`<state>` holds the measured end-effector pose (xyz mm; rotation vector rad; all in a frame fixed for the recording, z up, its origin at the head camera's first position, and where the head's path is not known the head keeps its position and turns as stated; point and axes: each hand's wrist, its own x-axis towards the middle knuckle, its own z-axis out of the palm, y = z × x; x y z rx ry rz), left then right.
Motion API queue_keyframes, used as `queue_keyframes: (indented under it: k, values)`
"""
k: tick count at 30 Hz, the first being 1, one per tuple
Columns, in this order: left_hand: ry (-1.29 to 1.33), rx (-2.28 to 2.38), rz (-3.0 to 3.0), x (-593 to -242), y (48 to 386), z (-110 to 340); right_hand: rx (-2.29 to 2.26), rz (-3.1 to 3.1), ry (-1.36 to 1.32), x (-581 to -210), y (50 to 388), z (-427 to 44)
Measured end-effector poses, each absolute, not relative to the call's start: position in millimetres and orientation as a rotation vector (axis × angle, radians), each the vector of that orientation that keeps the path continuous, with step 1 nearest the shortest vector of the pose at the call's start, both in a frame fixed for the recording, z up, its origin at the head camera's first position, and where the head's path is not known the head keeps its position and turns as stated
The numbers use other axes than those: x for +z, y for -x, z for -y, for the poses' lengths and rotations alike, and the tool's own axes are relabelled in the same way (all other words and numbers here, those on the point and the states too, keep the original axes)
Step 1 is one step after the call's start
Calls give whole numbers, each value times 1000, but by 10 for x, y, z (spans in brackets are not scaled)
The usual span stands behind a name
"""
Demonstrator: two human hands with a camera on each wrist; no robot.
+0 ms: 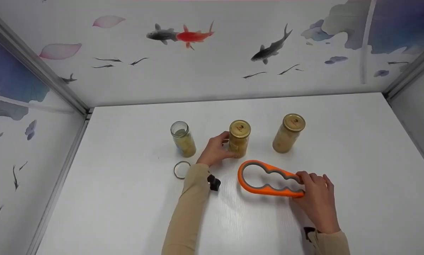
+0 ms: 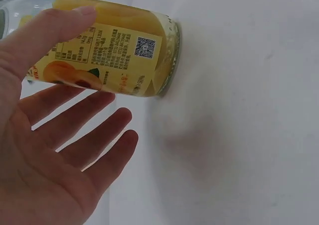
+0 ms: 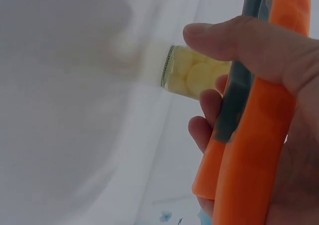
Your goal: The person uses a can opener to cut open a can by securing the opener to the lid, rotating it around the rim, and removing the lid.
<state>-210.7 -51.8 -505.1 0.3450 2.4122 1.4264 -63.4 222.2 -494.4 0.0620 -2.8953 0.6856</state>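
Observation:
A gold-lidded jar of yellow fruit (image 1: pixel 238 143) stands upright in the middle. My left hand (image 1: pixel 216 150) is at its left side; in the left wrist view, that hand (image 2: pixel 65 130) has its thumb across the jar (image 2: pixel 114 51) and its other fingers spread, fairly straight. Contact cannot be told for certain. My right hand (image 1: pixel 318 200) grips the narrow end of an orange and grey looped tool (image 1: pixel 268 190), held with its loop toward the middle jar. In the right wrist view, my hand (image 3: pixel 264 51) has its thumb across the orange tool (image 3: pixel 259 150).
A lidless glass jar (image 1: pixel 185 143) with yellow contents stands at left, a round lid or ring (image 1: pixel 182 170) lying in front of it. Another gold-lidded jar (image 1: pixel 287 136) stands at right. Printed panels (image 1: pixel 205 78) border the white table (image 1: pixel 120 198) at the back and sides.

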Motion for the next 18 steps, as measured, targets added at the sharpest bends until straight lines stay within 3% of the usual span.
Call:
queue_keyframes:
  k: [18]
  values:
    - [-330, 1644, -2388, -5253, 2127, 286, 674, 2872, -53, -4915, 608, -2290]
